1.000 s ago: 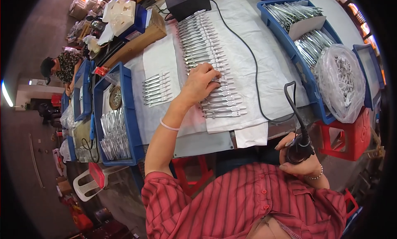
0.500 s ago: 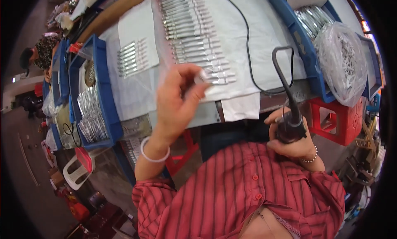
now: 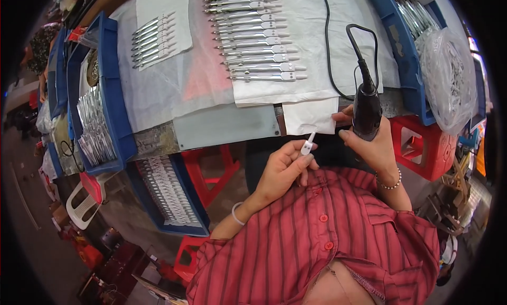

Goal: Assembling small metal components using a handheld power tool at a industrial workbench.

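My left hand is closed around a silver drawing compass, held near my body below the table edge. Its flat head with two dark dots and its thin handle point up and away from me; my fingers hide the legs. My right hand grips a black corded electric screwdriver, just right of the compass and apart from it. A column of similar compasses lies side by side on white sheeting, handles to the right. Farther left, several slim silver pieces rest on white paper.
Blue bins of silver parts stand at left, and another blue bin at right holds a clear bag of small parts. A blue tray sits below the table. The black cord crosses the sheeting. A red stool stands at right.
My left hand has drawn back from the compass column toward my body, bringing a compass close to the screwdriver. My right hand still holds the screwdriver, now more upright. The view has shifted.
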The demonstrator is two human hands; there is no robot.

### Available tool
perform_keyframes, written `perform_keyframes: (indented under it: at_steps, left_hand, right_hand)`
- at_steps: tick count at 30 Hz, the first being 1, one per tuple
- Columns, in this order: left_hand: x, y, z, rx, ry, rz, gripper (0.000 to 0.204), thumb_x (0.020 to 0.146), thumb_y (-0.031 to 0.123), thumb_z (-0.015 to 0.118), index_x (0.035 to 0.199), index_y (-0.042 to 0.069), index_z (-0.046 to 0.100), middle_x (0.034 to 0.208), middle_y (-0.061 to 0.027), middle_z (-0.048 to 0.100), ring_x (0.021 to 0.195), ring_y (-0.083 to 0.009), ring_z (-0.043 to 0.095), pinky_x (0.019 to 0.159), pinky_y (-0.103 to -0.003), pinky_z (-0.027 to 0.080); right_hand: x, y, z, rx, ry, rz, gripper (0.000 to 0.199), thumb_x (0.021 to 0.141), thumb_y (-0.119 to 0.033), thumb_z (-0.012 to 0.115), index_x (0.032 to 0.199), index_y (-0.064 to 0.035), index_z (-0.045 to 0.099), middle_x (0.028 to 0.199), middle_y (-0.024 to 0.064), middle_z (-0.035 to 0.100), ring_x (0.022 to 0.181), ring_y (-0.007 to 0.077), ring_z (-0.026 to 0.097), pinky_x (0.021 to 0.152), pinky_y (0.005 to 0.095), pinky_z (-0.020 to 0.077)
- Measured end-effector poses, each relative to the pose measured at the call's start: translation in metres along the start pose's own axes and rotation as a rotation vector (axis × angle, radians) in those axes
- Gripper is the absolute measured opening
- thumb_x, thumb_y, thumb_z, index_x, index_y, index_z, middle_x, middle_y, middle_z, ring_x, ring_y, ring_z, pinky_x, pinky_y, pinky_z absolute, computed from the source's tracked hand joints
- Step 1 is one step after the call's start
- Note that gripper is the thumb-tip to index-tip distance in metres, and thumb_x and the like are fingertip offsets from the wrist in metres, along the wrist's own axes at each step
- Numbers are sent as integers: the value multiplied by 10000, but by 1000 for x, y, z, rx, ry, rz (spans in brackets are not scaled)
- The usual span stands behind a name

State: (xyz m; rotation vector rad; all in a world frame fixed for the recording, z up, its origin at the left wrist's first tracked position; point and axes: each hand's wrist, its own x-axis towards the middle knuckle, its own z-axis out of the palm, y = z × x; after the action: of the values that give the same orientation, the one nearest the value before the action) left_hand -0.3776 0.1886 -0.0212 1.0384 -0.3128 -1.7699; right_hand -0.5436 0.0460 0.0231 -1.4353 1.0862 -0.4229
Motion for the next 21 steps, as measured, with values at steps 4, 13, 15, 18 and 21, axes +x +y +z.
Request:
perform_keyframes:
  at_steps: [4,13,15,18,21]
  left_hand:
    - [7,2,4,-1,-42,-8,294,967,156,448,1187,-27,515,826,-93,625,521,-67,499,497,-180,402]
    - [20,-5,7,-268,-41,-100,489,1001,376,311,1132,-26,555,775,-64,604,501,-61,416,483,-196,348]
    - [23,-7,7,-332,-30,-137,483,1001,373,313,1125,-25,557,760,-54,596,499,-58,403,478,-199,339]
    - [24,-11,8,-380,-24,-154,478,1000,376,316,1104,-19,565,738,-39,581,493,-57,393,474,-200,330]
    - [24,-15,12,-434,-28,-153,480,999,382,316,1090,-15,569,727,-34,572,488,-59,383,471,-203,324]
  right_hand:
    - [6,0,1,-2,15,6,365,708,-46,679,1037,21,535,967,121,666,645,62,577,573,206,472]
    - [11,-2,-6,-8,6,36,397,716,-42,684,1073,11,519,956,111,668,709,66,586,643,213,472]
    - [11,0,-6,-27,11,-18,404,711,-23,687,1076,9,517,976,116,661,747,68,587,684,221,476]
    - [9,-2,-4,20,-22,-5,406,706,-8,687,1074,12,515,1000,127,654,778,64,584,716,223,475]
    - [9,-5,-1,-30,-27,5,415,704,-3,687,1080,19,511,1008,138,652,785,67,586,714,222,471]
